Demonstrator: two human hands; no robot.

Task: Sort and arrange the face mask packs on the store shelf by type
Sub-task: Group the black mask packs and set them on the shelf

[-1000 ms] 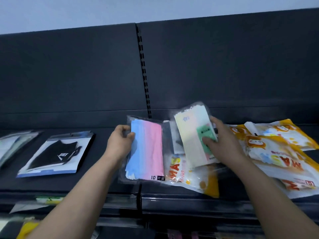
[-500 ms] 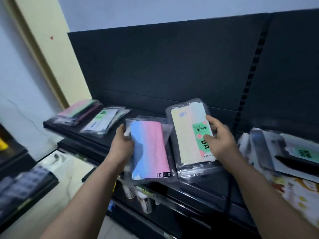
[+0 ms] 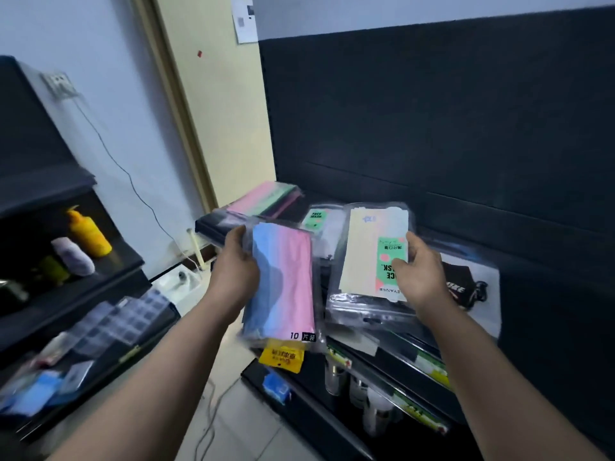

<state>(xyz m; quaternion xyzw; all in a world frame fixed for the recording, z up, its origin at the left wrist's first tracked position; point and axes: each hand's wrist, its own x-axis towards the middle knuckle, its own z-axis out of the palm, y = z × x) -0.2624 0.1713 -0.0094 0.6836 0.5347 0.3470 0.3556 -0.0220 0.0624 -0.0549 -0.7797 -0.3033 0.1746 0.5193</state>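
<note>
My left hand [image 3: 238, 274] grips one clear pack of blue-and-pink masks [image 3: 283, 284]. My right hand [image 3: 419, 274] grips one clear pack of pale masks [image 3: 362, 257], both near the shelf's [image 3: 532, 287] left end.

On my monitor, the blue-pink pack [image 3: 286, 281] in the left hand [image 3: 236, 271] shades from sky blue into soft pink, with a black corner tag lettered in white. The cream pack [image 3: 362, 254] in the right hand [image 3: 421, 277] fades from pale yellow to white and carries a mint-green label [image 3: 387, 251] dotted with coral. Behind them, a pink-and-green pack [image 3: 263, 201] lies on the black shelf [image 3: 539, 287], and a yellow bottle [image 3: 88, 236] stands at left.
</note>
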